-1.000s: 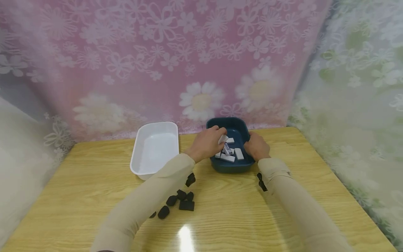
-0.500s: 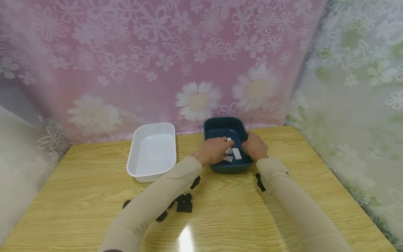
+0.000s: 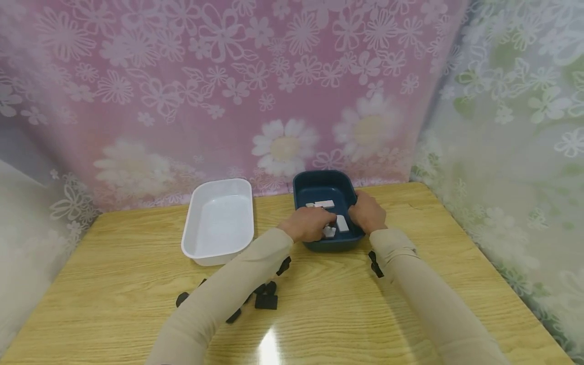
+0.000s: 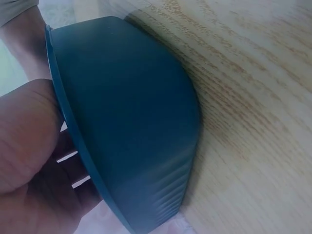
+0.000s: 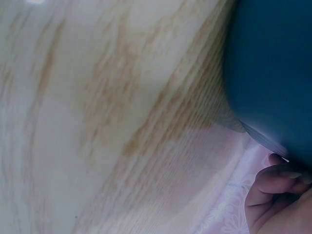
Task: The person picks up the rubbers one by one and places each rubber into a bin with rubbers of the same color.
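Left hand [image 3: 309,224] reaches among white rectangular blocks [image 3: 342,223] in the dark-blue plastic tub [image 3: 326,181], grasp indiscernible; right hand [image 3: 367,214] grips its rim; long axis runs away across the wooden table [image 3: 328,304].

White tray [image 3: 218,221] lies left of blue tray [image 3: 325,186], black pieces [image 3: 266,301] in front

Looks like a makeshift recording corner in a home rather than a shop or lab: a light wood-grain table [image 3: 319,314] pushed against hanging floral curtains, pink [image 3: 228,91] behind and pale green [image 3: 515,126] to the right, with plain plastic household trays, white [image 3: 218,251] and dark blue [image 3: 319,180].
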The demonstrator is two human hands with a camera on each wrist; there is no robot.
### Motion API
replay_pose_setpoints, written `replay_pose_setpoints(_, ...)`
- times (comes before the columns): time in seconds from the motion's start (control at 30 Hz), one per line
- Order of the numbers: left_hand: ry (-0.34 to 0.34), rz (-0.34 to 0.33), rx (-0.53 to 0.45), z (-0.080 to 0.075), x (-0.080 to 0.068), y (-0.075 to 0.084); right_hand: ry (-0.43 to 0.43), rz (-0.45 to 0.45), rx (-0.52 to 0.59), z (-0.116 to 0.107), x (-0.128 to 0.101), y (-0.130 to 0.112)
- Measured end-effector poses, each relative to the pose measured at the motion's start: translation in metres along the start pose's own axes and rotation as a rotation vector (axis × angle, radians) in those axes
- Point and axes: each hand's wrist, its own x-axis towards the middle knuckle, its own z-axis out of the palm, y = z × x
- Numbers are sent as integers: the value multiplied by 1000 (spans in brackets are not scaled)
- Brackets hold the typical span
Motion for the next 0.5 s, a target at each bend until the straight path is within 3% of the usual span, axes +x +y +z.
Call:
replay_pose_setpoints(0.27, 30, -18, 8, 3, -6, -2, -17, 11, 7, 2, -3, -3)
replay_pose_setpoints(0.5, 157, -8, -8, 2, -13, -5, -4, 6, 3, 1, 1, 1)
